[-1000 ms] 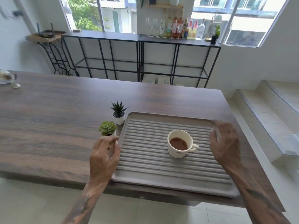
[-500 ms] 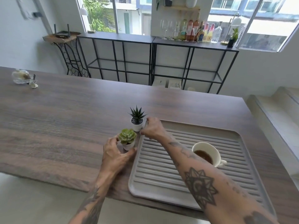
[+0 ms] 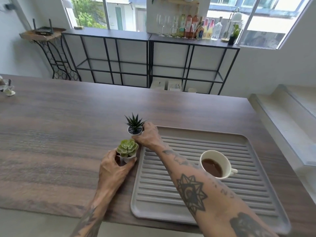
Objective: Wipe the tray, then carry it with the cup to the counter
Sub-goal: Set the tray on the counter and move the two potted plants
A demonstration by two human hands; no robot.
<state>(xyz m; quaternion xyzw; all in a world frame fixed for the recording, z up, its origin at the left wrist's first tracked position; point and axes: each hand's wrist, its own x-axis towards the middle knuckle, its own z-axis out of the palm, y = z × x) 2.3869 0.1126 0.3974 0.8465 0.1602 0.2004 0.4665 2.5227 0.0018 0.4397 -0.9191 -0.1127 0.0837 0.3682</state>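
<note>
A home dining space: wooden table (image 3: 68,134), bottle-lined shelf (image 3: 193,40), stairs (image 3: 290,113).

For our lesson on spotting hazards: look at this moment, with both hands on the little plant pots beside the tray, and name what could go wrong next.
1. The right forearm reaches across the tray close beside the cup, which holds dark liquid; pulling back could knock it and spill.
2. The right hand and left hand each grip a small pot, the spiky plant and the rosette succulent; either might tip.
</note>
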